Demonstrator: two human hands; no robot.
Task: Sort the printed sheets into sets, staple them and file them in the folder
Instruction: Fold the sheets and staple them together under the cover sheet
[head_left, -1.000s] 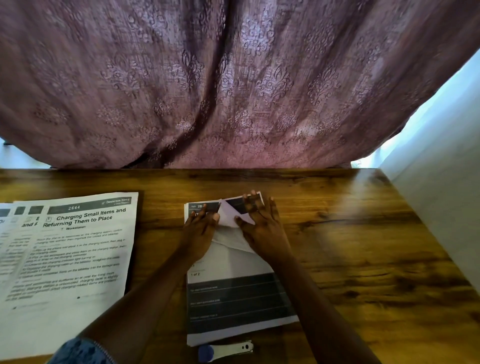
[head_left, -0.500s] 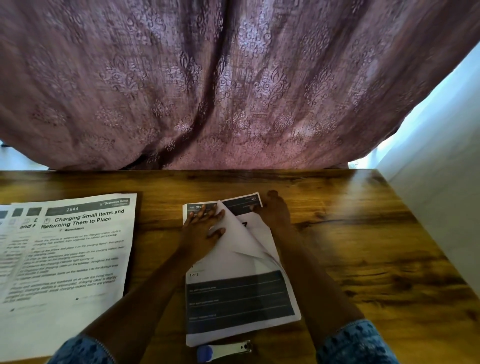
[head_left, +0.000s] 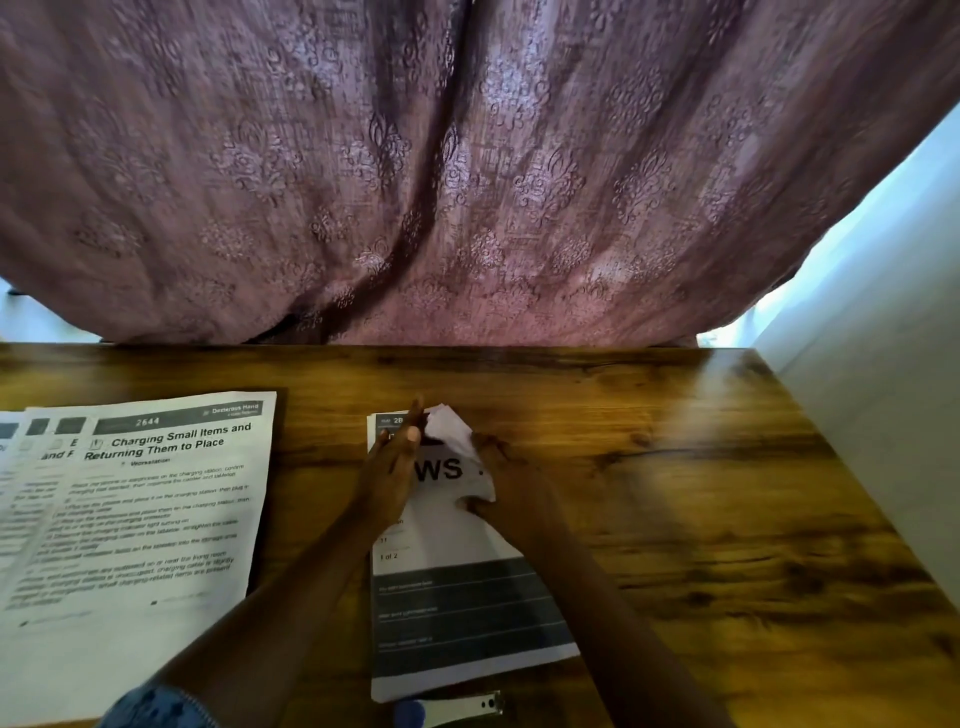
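A small set of printed sheets (head_left: 457, 603) with dark bands lies on the wooden table in front of me. Its top right corner (head_left: 451, 427) is folded up and crumpled. My left hand (head_left: 395, 467) lies flat on the upper left of the set, fingers straight. My right hand (head_left: 501, 480) grips the folded top sheet at its right edge, thumb pressed on the paper. A white stapler with a blue end (head_left: 449, 711) lies just below the set at the table's near edge. A larger stack of printed sheets (head_left: 145, 509) headed "Charging Small Items" lies to the left.
A patterned mauve curtain (head_left: 467, 182) hangs along the table's far edge. A white wall (head_left: 883, 374) borders the table on the right. Bare wooden tabletop (head_left: 727, 493) stretches to the right of the set.
The top sheet's fold has been pushed back toward the top right corner. My right hand came back onto the sheet's right edge, and my left hand shifted up to the top.
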